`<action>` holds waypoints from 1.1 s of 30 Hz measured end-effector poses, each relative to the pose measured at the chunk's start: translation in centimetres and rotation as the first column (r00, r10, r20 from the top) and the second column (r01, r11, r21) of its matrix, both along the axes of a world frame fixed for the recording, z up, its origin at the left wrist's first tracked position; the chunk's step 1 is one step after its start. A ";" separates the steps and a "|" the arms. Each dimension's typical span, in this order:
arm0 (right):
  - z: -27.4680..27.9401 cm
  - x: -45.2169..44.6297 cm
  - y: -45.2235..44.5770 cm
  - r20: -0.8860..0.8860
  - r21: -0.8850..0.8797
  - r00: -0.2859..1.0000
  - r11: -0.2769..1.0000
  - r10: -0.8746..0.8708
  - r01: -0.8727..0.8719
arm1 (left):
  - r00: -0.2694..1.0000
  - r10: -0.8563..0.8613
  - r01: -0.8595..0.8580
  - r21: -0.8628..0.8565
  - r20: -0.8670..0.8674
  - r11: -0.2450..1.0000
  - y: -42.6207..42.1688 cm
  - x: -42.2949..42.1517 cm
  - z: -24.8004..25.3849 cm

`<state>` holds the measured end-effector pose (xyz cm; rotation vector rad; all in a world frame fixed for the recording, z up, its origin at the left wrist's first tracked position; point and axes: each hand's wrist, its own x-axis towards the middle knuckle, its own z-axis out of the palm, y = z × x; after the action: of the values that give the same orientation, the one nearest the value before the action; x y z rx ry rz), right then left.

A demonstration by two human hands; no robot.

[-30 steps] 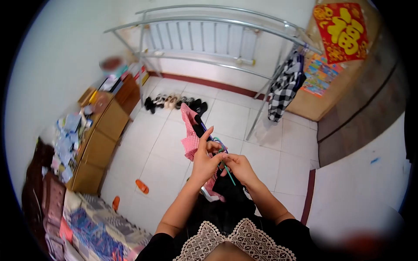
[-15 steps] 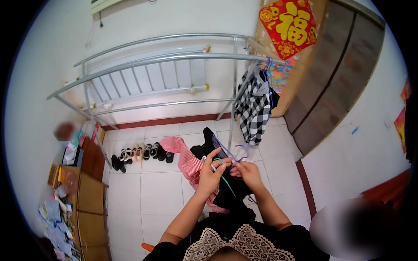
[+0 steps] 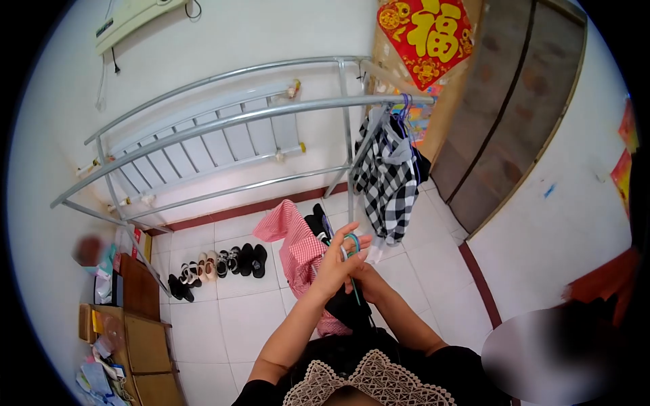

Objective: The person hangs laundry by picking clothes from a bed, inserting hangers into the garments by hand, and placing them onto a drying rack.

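Note:
My left hand [image 3: 333,267] is raised in front of me, its fingers partly bent around the hooks of clothes hangers. A teal hanger [image 3: 355,241] loops over those fingers, with a whitish one beside it. Close behind and to the right is my right hand [image 3: 369,281], its curled fingers mostly hidden by the left, so what they grip is unclear. From the hangers below my hands hang a pink-and-white gingham garment [image 3: 298,250] and black clothing [image 3: 353,312]. A bit of purple shows near the black cloth.
A grey metal bed frame [image 3: 257,111] stands ahead. On its right end hangs a black-and-white checked shirt [image 3: 386,186]. Several pairs of shoes [image 3: 222,262] line the tiled floor. A wooden cabinet [image 3: 150,345] with clutter is at left, a brown door [image 3: 518,115] at right.
My right hand has moved in behind my left, and the purple hanger hook seen at its fingertips is now hidden. The view has shifted; the hanging clothes have swung slightly.

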<state>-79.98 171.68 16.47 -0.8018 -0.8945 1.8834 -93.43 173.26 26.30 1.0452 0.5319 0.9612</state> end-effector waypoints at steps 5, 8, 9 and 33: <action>2.9 2.3 6.9 0.003 0.073 0.997 0.995 -0.073 0.072 | 0.991 0.093 -0.077 0.149 -0.101 0.986 6.6 1.7 -0.1; 7.1 4.1 11.1 0.103 0.209 0.991 0.976 -0.084 0.061 | 0.984 0.169 -0.177 0.181 0.056 0.967 10.2 3.9 -0.2; 7.7 4.6 12.5 0.129 0.240 0.988 0.969 -0.081 0.048 | 0.984 0.163 -0.172 0.158 0.065 0.972 10.9 4.3 1.2; 12.2 14.0 35.2 0.093 0.300 0.951 0.919 -0.294 0.255 | 0.813 0.200 -0.094 0.216 -0.547 0.972 34.9 15.5 15.6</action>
<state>-65.94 206.88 28.70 -0.8371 -1.0507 1.4291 -77.98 208.20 41.94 1.4847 1.0478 0.8340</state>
